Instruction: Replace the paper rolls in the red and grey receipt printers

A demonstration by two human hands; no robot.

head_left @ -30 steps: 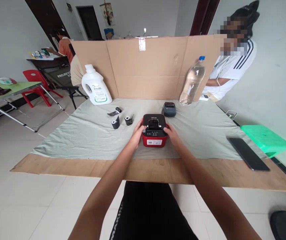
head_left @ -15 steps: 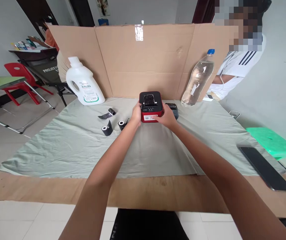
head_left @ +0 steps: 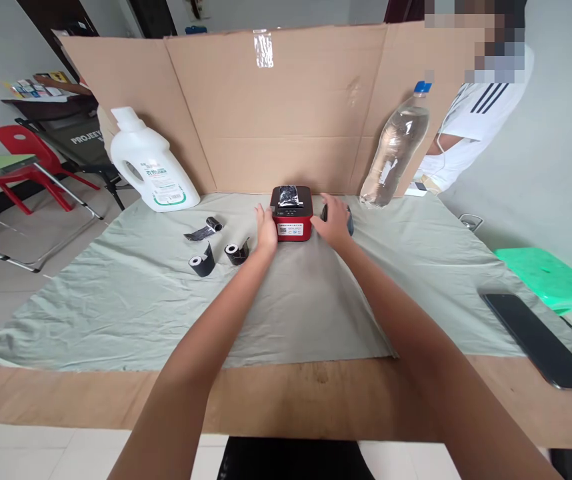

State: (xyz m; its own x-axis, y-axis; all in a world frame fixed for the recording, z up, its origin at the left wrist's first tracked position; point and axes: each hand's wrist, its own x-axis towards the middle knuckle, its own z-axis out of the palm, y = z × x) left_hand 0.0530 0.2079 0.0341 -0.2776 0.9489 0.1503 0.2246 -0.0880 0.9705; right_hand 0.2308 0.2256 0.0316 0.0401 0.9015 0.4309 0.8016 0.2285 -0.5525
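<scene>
A red and black label printer (head_left: 293, 228) rests on the grey-green cloth, with a shiny black strip on its top. My left hand (head_left: 267, 230) lies against the printer's left side, its fingers stretched out rather than wrapped round it. My right hand (head_left: 334, 223) is just off the right side, fingers spread and holding nothing. Behind that hand is a dark grey device (head_left: 350, 221), mostly hidden by it. Left of the printer lie three black rolls: one with a loose tail (head_left: 212, 226), one upright roll (head_left: 203, 263), and another roll (head_left: 237, 253).
A white detergent bottle (head_left: 153, 167) and a water bottle (head_left: 397, 150) stand before a cardboard screen (head_left: 276, 100). A black phone (head_left: 541, 340) lies at the right edge. A green stool (head_left: 549, 273) stands beyond it. Another person's white sleeve (head_left: 501, 100) shows behind the screen.
The printer sits lower and flat on the cloth. My right hand has let go and moved off to its right; my left hand has loosened. The view has shifted slightly.
</scene>
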